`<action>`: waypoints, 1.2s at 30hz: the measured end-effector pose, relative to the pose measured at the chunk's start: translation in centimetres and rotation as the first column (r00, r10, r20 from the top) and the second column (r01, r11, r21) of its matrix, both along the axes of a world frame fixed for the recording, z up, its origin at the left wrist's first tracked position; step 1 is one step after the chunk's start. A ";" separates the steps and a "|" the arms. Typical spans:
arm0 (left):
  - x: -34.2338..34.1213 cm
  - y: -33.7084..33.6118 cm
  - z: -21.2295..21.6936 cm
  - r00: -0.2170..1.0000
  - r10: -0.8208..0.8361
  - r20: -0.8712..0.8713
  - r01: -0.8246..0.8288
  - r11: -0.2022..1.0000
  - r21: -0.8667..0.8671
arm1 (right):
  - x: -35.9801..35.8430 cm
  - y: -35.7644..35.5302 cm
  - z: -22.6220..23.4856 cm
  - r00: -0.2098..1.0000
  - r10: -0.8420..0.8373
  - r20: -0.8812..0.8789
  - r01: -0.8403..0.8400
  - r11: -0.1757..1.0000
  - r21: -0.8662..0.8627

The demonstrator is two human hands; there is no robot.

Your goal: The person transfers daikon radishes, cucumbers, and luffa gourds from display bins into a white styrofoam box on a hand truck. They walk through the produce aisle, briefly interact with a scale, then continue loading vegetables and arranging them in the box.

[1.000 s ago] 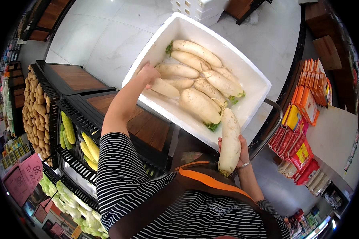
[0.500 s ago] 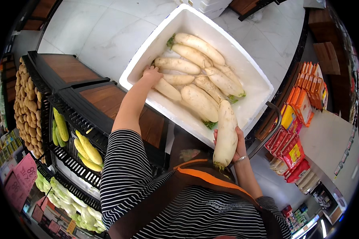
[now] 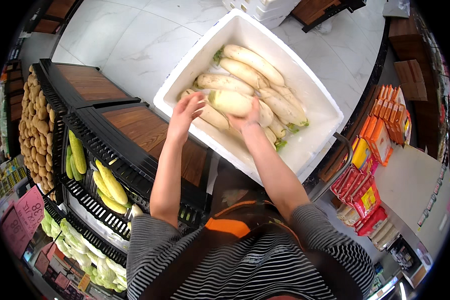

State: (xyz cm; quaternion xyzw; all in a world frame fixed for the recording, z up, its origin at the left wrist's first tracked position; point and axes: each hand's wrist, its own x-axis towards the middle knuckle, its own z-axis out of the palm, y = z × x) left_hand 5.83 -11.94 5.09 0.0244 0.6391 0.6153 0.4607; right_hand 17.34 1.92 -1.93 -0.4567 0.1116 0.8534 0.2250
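Note:
A large white foam box [image 3: 317, 80] holds several white radishes [image 3: 252, 62], some with short green leaf stubs. My right hand [image 3: 246, 119] grips one radish [image 3: 230, 102] above the others. Its greenish end points toward my left hand [image 3: 187, 111]. That hand is at the box's left side, fingers apart and a little blurred, with no radish in its grip. Part of a radish lies just below its fingers. The held radish hides some of those lying beneath it.
Black-edged wooden shelving [image 3: 135, 127] stands to the left, with potatoes [image 3: 35, 135], yellow and green gourds [image 3: 110, 182] and leafy cabbages [image 3: 85, 255]. A curved metal rail [image 3: 342, 160] and hanging red and orange packets [image 3: 357, 190] are on the right. Pale floor tiles [image 3: 140, 45] lie beyond.
My right hand has carried the radish from the near edge up and left over the pile, turning it sideways. My left hand has lifted away from the radishes at the left wall.

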 end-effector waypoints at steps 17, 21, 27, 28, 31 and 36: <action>13.6 -11.0 6.0 0.989 0.147 0.006 -0.145 0.980 -0.134 | -9.2 1.3 -9.9 0.894 0.254 0.369 -0.146 0.943 -0.298; 15.2 -10.9 6.5 0.970 -0.032 -0.243 -0.020 0.978 -0.209 | -4.1 0.3 -10.3 0.844 0.531 0.074 -0.529 0.848 -0.045; 18.7 -15.1 10.5 0.773 -0.286 -0.567 0.016 0.901 -0.433 | 7.6 4.2 -11.6 0.849 0.526 0.045 -0.524 0.830 0.189; 19.5 -15.8 11.5 0.818 -0.278 -0.503 0.028 0.894 -0.448 | 9.2 5.8 -12.1 0.857 0.499 0.127 -0.514 0.844 0.152; 23.8 -18.7 12.9 0.898 -0.056 -0.436 -0.178 0.861 -0.477 | 13.4 8.9 -12.0 0.849 0.358 0.387 -0.395 0.919 0.017; 28.6 -25.8 11.0 0.680 0.285 -0.676 -0.609 0.732 -0.305 | 18.1 9.2 -7.9 0.575 0.730 0.368 -0.817 0.536 0.213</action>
